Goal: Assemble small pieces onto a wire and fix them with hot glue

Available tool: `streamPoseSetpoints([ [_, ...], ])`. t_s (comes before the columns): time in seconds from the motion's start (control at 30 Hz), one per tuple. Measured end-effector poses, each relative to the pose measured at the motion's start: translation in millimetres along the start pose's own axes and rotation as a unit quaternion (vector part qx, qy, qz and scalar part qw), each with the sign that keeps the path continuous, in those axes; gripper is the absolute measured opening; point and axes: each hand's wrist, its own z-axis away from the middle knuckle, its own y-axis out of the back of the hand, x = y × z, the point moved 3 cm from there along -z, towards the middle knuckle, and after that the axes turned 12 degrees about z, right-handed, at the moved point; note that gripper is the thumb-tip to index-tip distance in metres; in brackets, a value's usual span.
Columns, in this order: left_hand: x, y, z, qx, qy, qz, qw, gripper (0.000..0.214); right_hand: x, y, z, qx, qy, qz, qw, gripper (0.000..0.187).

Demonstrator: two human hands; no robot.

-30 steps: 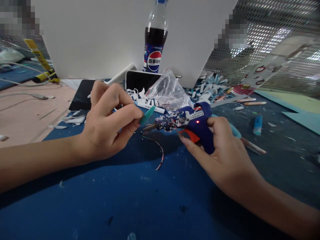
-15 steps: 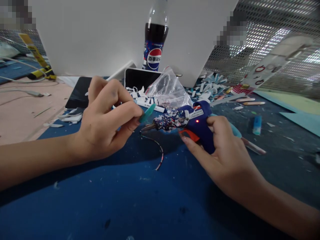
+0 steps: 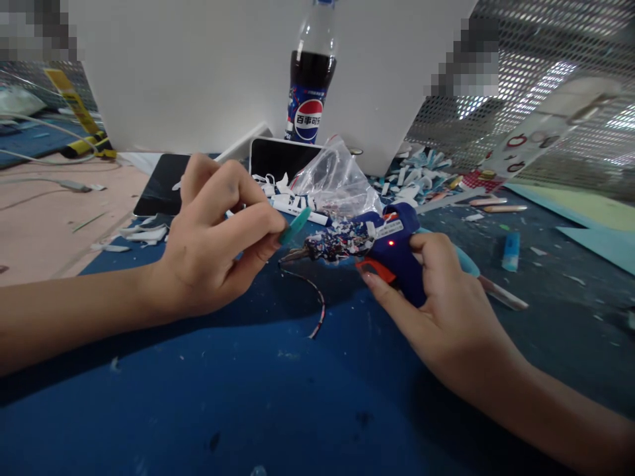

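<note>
My right hand (image 3: 441,304) grips a blue glue gun (image 3: 391,251), forefinger on its orange trigger; a red light glows on its side. The gun's barrel is crusted with paper scraps and its nozzle points left. My left hand (image 3: 218,231) pinches a small teal piece (image 3: 294,226) between thumb and forefinger, just above and touching close to the nozzle tip. A thin striped cord (image 3: 312,297) lies on the blue mat (image 3: 278,390) below the nozzle.
A clear plastic bag (image 3: 335,178) and white paper scraps lie behind the gun. Two dark phones (image 3: 275,158) and a cola bottle (image 3: 310,79) stand before a white board. Pencils, a blue glue stick (image 3: 510,250) and teal paper sit at right.
Both hands stay nearly still; the teal piece and the nozzle remain together. The view has shifted slightly.
</note>
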Motion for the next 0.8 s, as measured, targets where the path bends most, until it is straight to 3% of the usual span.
streamPoseSetpoints([
  [0.6,2.0,1.5,0.2,-0.034,0.000,-0.014,0.999,0.013,-2.4,2.6,-1.7,0.027,-0.015,0.053,0.998,0.033],
  [0.8,0.4,0.9,1.8,-0.018,-0.003,0.014,1.000,0.013,-1.7,2.6,-2.1,0.033,-0.015,0.048,0.998,0.033],
])
